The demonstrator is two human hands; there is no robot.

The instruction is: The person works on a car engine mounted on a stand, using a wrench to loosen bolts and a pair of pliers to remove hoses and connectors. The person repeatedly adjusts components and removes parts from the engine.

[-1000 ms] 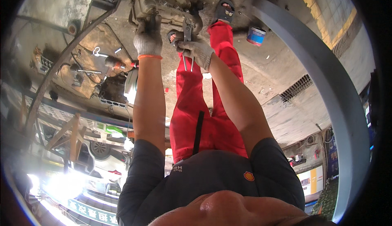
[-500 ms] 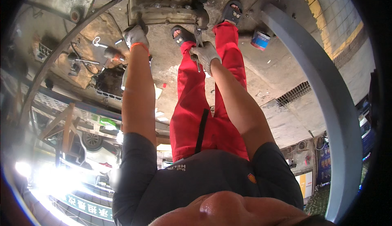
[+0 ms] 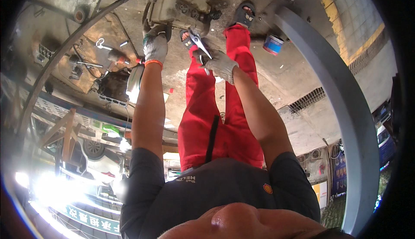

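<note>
A grimy metal engine cover point(image 3: 173, 3) with round fittings is tilted near the top of the view. My left hand point(image 3: 156, 45), in a soiled white glove with an orange cuff, is closed on its lower left end. My right hand point(image 3: 218, 64), also gloved, grips silver long-jawed pliers point(image 3: 200, 44), whose jaws point up toward the cover's underside near its right part. Below the cover are my sandalled feet point(image 3: 244, 15) and red trousers point(image 3: 235, 44).
Tools point(image 3: 80, 63) lie on stained cardboard point(image 3: 99, 36) at the left, inside a curved dark metal bar point(image 3: 56, 60). A blue-and-red bucket point(image 3: 273, 44) stands right, beside a big grey curved beam point(image 3: 337, 101). A floor grate point(image 3: 307, 100) lies farther right.
The cover lay level half a second ago and is tilted again, with my left hand moved slightly up and right. The pliers have turned to slant up-left; my right hand has moved slightly right.
</note>
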